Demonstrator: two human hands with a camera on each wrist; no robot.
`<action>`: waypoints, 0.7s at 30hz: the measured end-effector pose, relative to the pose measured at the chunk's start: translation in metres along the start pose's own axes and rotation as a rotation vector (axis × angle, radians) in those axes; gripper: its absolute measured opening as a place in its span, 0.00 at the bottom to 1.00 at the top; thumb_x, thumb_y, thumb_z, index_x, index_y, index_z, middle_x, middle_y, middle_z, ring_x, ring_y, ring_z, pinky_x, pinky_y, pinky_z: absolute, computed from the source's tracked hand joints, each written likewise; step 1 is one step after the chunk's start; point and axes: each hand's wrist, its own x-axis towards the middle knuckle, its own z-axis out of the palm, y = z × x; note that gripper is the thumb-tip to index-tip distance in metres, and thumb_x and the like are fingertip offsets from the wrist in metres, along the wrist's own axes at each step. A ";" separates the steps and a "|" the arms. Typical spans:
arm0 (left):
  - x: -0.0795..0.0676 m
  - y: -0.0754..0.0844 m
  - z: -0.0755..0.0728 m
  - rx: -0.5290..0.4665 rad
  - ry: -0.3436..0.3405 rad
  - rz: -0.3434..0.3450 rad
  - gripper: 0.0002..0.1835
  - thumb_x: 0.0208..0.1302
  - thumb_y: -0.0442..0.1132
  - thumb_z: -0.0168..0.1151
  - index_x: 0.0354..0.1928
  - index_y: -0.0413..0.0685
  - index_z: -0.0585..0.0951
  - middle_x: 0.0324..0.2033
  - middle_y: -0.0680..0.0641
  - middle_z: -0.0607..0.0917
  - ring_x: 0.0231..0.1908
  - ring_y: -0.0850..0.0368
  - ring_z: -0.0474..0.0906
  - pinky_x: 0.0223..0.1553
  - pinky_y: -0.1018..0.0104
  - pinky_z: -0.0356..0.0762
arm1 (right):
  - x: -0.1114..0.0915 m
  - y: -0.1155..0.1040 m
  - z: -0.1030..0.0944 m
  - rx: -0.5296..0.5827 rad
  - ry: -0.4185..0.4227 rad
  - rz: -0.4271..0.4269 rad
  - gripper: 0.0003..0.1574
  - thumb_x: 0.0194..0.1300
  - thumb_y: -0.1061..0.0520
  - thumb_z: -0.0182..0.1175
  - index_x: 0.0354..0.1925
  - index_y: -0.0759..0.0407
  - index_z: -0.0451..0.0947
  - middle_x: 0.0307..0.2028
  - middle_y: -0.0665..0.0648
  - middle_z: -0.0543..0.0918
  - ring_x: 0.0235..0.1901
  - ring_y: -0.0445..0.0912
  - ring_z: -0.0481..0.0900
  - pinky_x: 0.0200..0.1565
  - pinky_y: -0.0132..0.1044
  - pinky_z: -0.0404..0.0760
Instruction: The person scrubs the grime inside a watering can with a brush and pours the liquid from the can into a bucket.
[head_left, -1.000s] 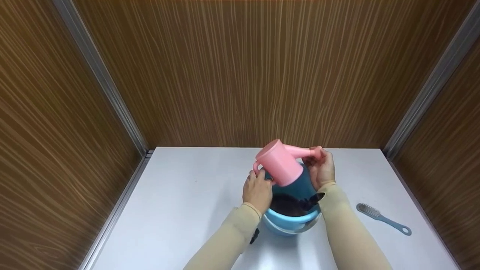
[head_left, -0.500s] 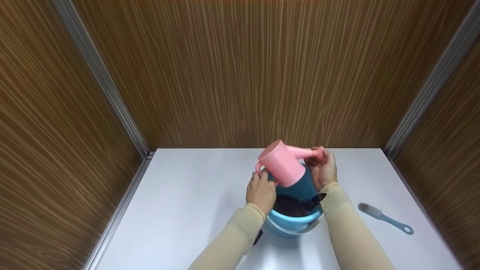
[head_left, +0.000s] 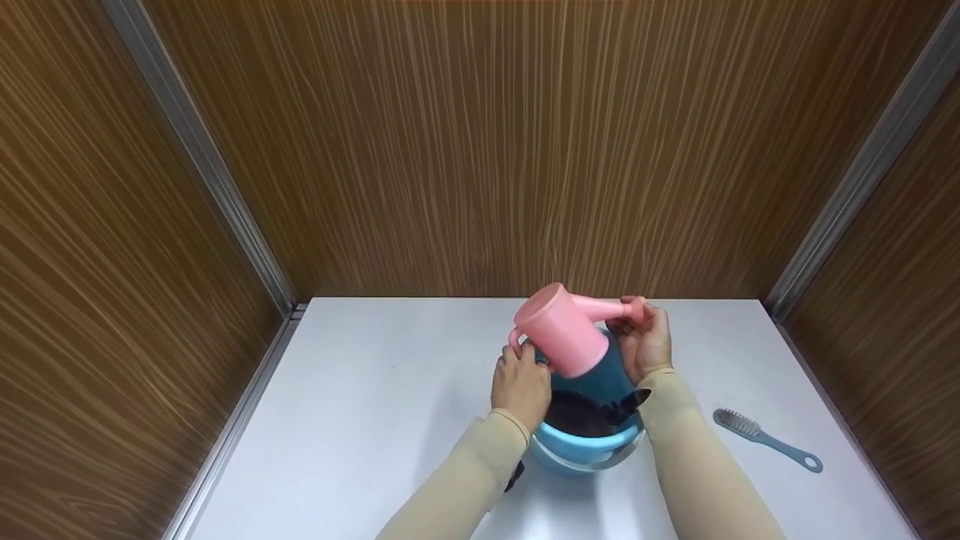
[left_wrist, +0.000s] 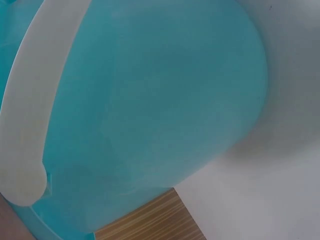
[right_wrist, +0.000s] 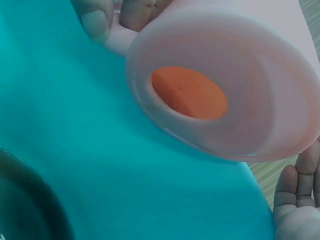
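Note:
Over the light-blue bucket (head_left: 577, 450), a pink watering can (head_left: 562, 337) is held tilted with its flat base upward. My left hand (head_left: 521, 386) grips the can's handle at the left. My right hand (head_left: 646, 345) pinches the end of the spout (head_left: 600, 308) at the right. In the right wrist view the can's open end (right_wrist: 240, 90) faces the camera, with an orange oval hole showing inside. A dark round thing (head_left: 577, 415) lies in the bucket, and a black piece (head_left: 634, 401) sticks out from it toward the rim by my right wrist.
A blue-handled brush with bristles (head_left: 765, 439) lies on the white table (head_left: 360, 420) to the right of the bucket. The bucket's pale carrying handle (left_wrist: 25, 125) hangs along its side. Wood-patterned panels (head_left: 480, 150) enclose the table at the back and both sides.
Both hands keep their hold on the watering can above the bucket. The whole view shifts slightly; the can's tilt stays much the same.

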 end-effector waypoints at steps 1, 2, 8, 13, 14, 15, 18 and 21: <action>0.000 0.000 0.000 0.007 0.002 0.001 0.18 0.70 0.50 0.54 0.32 0.49 0.88 0.43 0.47 0.77 0.38 0.48 0.71 0.36 0.58 0.75 | 0.000 0.001 0.000 -0.005 -0.001 -0.002 0.27 0.73 0.49 0.35 0.53 0.69 0.68 0.32 0.54 0.82 0.36 0.47 0.75 0.50 0.39 0.72; 0.000 0.000 0.000 0.015 0.003 0.000 0.18 0.70 0.50 0.54 0.31 0.49 0.88 0.42 0.47 0.77 0.37 0.48 0.71 0.35 0.58 0.74 | 0.000 0.001 0.000 -0.010 -0.007 -0.002 0.28 0.73 0.49 0.35 0.54 0.69 0.67 0.32 0.54 0.82 0.37 0.47 0.75 0.50 0.39 0.72; 0.000 -0.002 -0.001 0.047 -0.007 0.011 0.20 0.70 0.53 0.53 0.33 0.50 0.88 0.41 0.48 0.79 0.36 0.49 0.71 0.35 0.59 0.75 | -0.001 0.002 0.001 -0.020 -0.015 -0.004 0.25 0.72 0.47 0.38 0.54 0.59 0.71 0.34 0.53 0.79 0.38 0.47 0.72 0.49 0.39 0.70; -0.003 -0.004 0.000 0.062 -0.010 0.021 0.20 0.71 0.52 0.52 0.33 0.50 0.89 0.41 0.48 0.79 0.35 0.49 0.72 0.34 0.59 0.75 | -0.005 0.003 0.001 0.009 -0.025 0.002 0.23 0.72 0.46 0.42 0.54 0.56 0.74 0.35 0.54 0.79 0.38 0.48 0.72 0.48 0.39 0.71; -0.004 -0.005 0.000 0.060 -0.012 0.022 0.20 0.71 0.52 0.52 0.32 0.50 0.88 0.41 0.48 0.80 0.35 0.49 0.72 0.34 0.59 0.76 | -0.005 0.004 0.001 0.013 -0.027 0.000 0.23 0.73 0.46 0.42 0.53 0.56 0.74 0.35 0.54 0.79 0.38 0.48 0.72 0.48 0.38 0.71; -0.005 -0.005 0.001 0.057 -0.014 0.020 0.20 0.71 0.52 0.52 0.32 0.50 0.88 0.41 0.48 0.79 0.35 0.49 0.72 0.34 0.59 0.76 | -0.006 0.004 0.001 0.014 -0.031 -0.001 0.23 0.73 0.46 0.42 0.53 0.57 0.74 0.35 0.54 0.79 0.38 0.48 0.72 0.47 0.38 0.71; -0.006 -0.005 0.000 0.039 -0.025 0.015 0.20 0.72 0.52 0.51 0.32 0.50 0.88 0.42 0.47 0.79 0.35 0.49 0.72 0.35 0.59 0.77 | -0.007 0.004 0.001 0.008 -0.039 -0.002 0.25 0.75 0.43 0.42 0.54 0.58 0.74 0.34 0.54 0.80 0.37 0.47 0.73 0.46 0.39 0.71; -0.006 -0.004 -0.001 0.021 -0.026 0.012 0.20 0.72 0.51 0.52 0.33 0.50 0.88 0.44 0.47 0.79 0.36 0.48 0.72 0.36 0.59 0.77 | -0.007 0.001 0.001 -0.009 -0.045 0.010 0.27 0.75 0.41 0.41 0.55 0.58 0.73 0.34 0.53 0.81 0.38 0.48 0.73 0.47 0.39 0.71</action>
